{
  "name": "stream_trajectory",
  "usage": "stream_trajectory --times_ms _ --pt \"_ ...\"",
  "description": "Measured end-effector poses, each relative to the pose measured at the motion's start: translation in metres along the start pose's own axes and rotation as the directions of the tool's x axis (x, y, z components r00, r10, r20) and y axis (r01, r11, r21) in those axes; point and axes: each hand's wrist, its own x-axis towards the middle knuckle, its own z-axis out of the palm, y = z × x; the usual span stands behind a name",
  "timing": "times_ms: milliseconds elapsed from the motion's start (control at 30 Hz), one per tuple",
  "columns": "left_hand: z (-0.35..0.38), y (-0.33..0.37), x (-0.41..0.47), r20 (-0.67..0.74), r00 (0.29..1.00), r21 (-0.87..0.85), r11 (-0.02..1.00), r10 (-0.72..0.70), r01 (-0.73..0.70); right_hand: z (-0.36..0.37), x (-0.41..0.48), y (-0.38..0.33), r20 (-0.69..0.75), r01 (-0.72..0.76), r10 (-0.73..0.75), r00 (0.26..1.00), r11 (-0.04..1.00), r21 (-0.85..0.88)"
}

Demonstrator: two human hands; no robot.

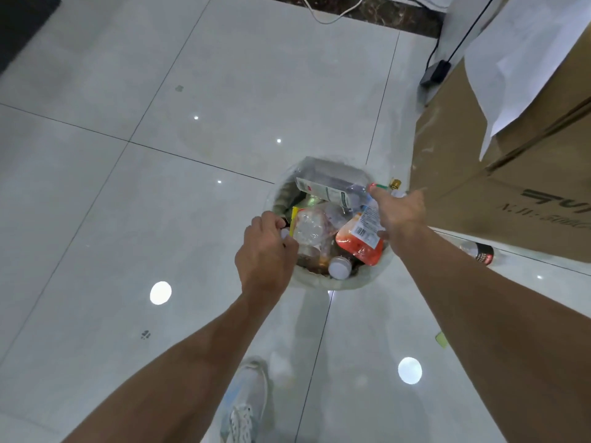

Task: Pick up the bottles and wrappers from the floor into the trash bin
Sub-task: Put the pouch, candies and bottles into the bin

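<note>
the side of the cardboard box [527, 215] at right carries large dark letters cut off by the frame edge, reading roughly "sui", with a smaller line beneath beginning "n.", the rest blurred. the orange pouch [359, 243] in the trash bin [319, 284] bears a white label with a barcode and fine print too small to read. printing on the bottle label [323, 190] in the bin and on the dark-labelled bottle [479, 251] on the floor cannot be read.

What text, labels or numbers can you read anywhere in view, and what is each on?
"SUI", cut off by the frame edge: large dark letters on the cardboard box.
"N.H. 500", uncertain: smaller blurred line under it on the same box.
Orange pouch: white label with barcode, print too small.
Bottle in the bin: green-and-white label, unreadable.
Bottle on the floor: dark label, unreadable.
</note>
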Motion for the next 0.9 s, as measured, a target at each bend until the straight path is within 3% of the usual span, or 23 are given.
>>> stream_trajectory --times_ms 267,567,900 --pt "0.007 0.022 0.006 0.004 0.999 -0.092 0.995 0.034 -0.034 -0.013 -0.001 0.016 -0.01 0.311 -0.32 0.947 0.927 -0.21" --pt "0.005 0.025 -0.003 0.011 0.997 -0.038 0.996 0.078 -0.078 -0.025 -0.005 0.033 0.072 0.353 -0.346 0.936 0.912 -0.207" --pt "0.002 0.059 0.003 0.009 0.952 0.054 0.95 0.307 -0.307 -0.042 0.006 0.029 0.193 0.42 -0.375 0.906 0.851 -0.315"
